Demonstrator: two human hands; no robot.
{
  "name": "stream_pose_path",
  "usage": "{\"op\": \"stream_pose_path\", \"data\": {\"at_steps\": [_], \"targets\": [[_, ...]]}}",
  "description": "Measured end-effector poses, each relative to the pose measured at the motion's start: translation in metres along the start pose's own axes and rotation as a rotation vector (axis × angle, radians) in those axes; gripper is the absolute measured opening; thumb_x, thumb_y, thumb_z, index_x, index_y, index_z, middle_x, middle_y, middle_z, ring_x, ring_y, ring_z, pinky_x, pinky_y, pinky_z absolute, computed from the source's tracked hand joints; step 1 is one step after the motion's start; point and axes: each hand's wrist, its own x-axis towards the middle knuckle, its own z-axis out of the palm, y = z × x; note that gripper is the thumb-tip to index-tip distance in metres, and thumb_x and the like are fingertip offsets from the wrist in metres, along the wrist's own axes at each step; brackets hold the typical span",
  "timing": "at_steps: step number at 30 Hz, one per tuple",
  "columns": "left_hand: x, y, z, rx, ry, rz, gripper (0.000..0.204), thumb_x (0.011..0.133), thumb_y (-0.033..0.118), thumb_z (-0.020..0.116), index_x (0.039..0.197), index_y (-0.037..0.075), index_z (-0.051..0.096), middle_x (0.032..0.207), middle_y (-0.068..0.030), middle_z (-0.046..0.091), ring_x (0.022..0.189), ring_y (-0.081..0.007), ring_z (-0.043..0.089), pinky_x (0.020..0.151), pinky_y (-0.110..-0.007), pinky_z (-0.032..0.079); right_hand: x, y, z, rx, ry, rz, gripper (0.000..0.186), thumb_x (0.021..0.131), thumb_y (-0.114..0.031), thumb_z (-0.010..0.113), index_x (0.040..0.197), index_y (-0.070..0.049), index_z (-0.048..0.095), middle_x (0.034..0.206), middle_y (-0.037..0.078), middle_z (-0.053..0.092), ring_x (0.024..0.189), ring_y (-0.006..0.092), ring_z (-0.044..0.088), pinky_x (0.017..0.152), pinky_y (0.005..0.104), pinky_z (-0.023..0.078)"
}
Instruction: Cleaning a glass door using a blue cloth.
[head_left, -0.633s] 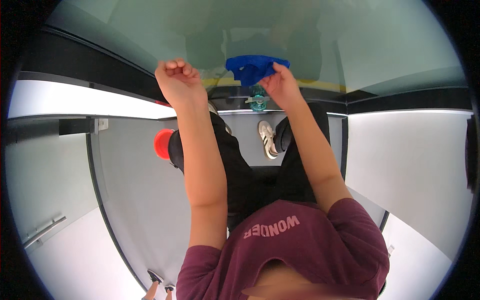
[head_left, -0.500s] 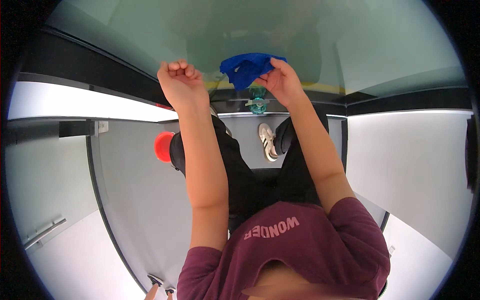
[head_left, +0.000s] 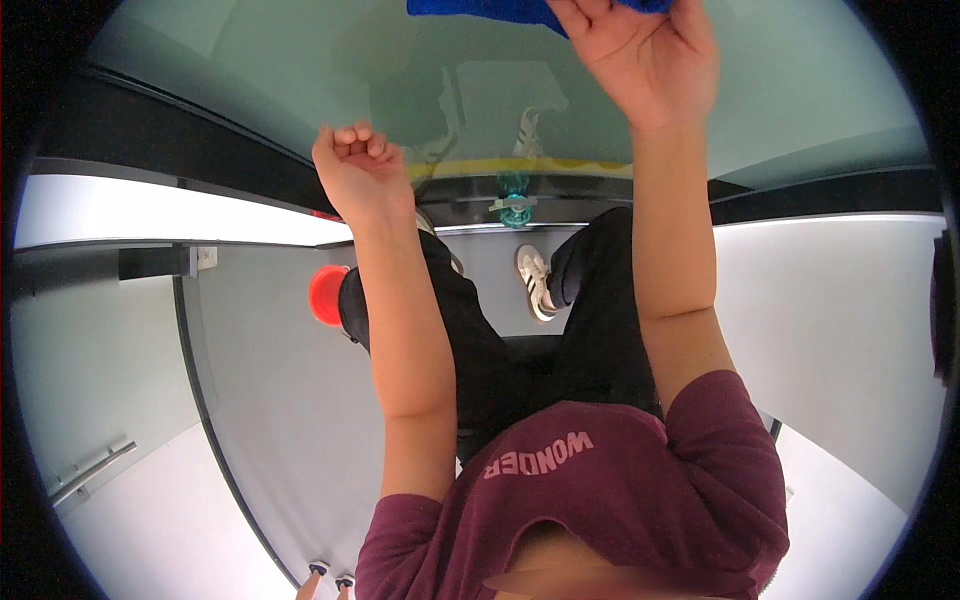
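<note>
A blue cloth (head_left: 490, 8) lies against the greenish glass panel (head_left: 300, 70) at the top edge of the view, partly cut off by it. My right hand (head_left: 652, 65) has its fingers on the cloth, palm turned toward me, with the arm stretched far forward. My left hand (head_left: 362, 170) is raised near the glass's lower left frame, its fingers curled in and no object showing in them. Between the two forearms, at the foot of the glass, stands a translucent teal bottle (head_left: 515, 212) with a pale top.
A red bucket (head_left: 327, 295) is on the grey floor (head_left: 270, 370) beside my left leg. A black frame (head_left: 190, 125) borders the glass. White panels (head_left: 820, 320) rise at the right. At the left is a door with a metal handle (head_left: 95, 472). Another person's feet (head_left: 330, 575) show at the lower left.
My right hand has moved forward and up with the blue cloth, from just above the bottle to the top edge of the view. My left hand has hardly moved.
</note>
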Motion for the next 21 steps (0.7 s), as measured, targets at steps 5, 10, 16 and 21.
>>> {"op": "stream_pose_path", "data": {"at_steps": [5, 10, 16, 21], "targets": [[-0.001, 0.002, 0.0, 0.019, 0.023, -0.004, 0.025, 0.087, 0.024, 0.045, 0.067, 0.01, 0.045, 0.071, -0.0027, 0.05, 0.058, -0.012, 0.039, 0.055, -0.025, 0.032, -0.024, 0.011, -0.062, 0.073, -0.091, 0.199, 0.041, 0.095, -0.03, 0.04, 0.123, -0.002, 0.048, 0.126, 0.013, 0.051, 0.115, 0.024, 0.049, 0.101, 0.0402, 0.035], [-0.003, 0.003, -0.001, 0.047, 0.056, 0.005, 0.024, 0.087, 0.024, 0.046, 0.067, 0.01, 0.045, 0.071, -0.0032, 0.05, 0.058, -0.0124, 0.039, 0.055, -0.024, 0.032, -0.08, 0.051, -0.14, -0.373, 0.332, 0.399, 0.036, 0.092, -0.024, 0.049, 0.117, 0.001, 0.05, 0.118, 0.01, 0.056, 0.11, 0.0213, 0.053, 0.099, 0.0384, 0.037], [-0.002, -0.007, 0.005, 0.056, 0.038, -0.016, 0.023, 0.086, 0.023, 0.046, 0.067, 0.01, 0.044, 0.071, -0.0035, 0.049, 0.057, -0.0126, 0.039, 0.054, -0.025, 0.032, -0.15, 0.08, -0.247, -0.491, 0.707, 0.494, 0.028, 0.087, -0.021, 0.058, 0.105, 0.0, 0.057, 0.102, 0.01, 0.062, 0.094, 0.0204, 0.059, 0.088, 0.0345, 0.044], [-0.003, 0.003, -0.001, 0.08, 0.025, 0.007, 0.021, 0.088, 0.02, 0.044, 0.069, 0.011, 0.043, 0.07, -0.0016, 0.046, 0.059, -0.0131, 0.038, 0.055, -0.026, 0.033, -0.124, 0.062, -0.197, -0.475, 0.712, 0.46, 0.021, 0.087, -0.018, 0.058, 0.098, 0.0, 0.059, 0.095, 0.008, 0.064, 0.086, 0.0181, 0.062, 0.079, 0.0313, 0.049]]}}
